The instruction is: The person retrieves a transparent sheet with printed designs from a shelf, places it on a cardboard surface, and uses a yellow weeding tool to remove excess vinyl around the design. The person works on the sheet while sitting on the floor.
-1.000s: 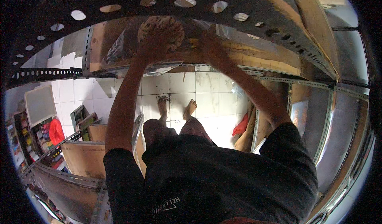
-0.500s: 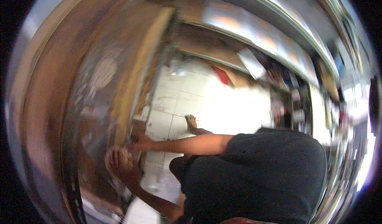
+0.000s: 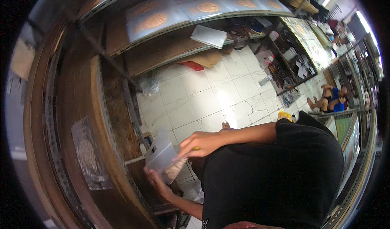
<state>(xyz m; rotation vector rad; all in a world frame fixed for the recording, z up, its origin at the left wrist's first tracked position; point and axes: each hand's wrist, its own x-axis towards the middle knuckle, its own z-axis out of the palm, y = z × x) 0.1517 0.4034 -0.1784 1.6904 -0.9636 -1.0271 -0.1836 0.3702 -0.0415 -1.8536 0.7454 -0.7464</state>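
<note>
- While the left hand (image 3: pixel 159 185) holds a clear bag (image 3: pixel 161 157) at seven o'clock, the right hand (image 3: pixel 202 143) curls round a yellow item (image 3: pixel 196 148).
- Pale piece (image 3: pixel 175 170) there: fully bagged or not, cannot tell.
- Wrapped packet (image 3: pixel 88 151) lies at eight.

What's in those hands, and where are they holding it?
A clear plastic bag: left hand at its lower-left edge, right hand at its upper-right edge, also gripping something yellow, mostly hidden.
</note>
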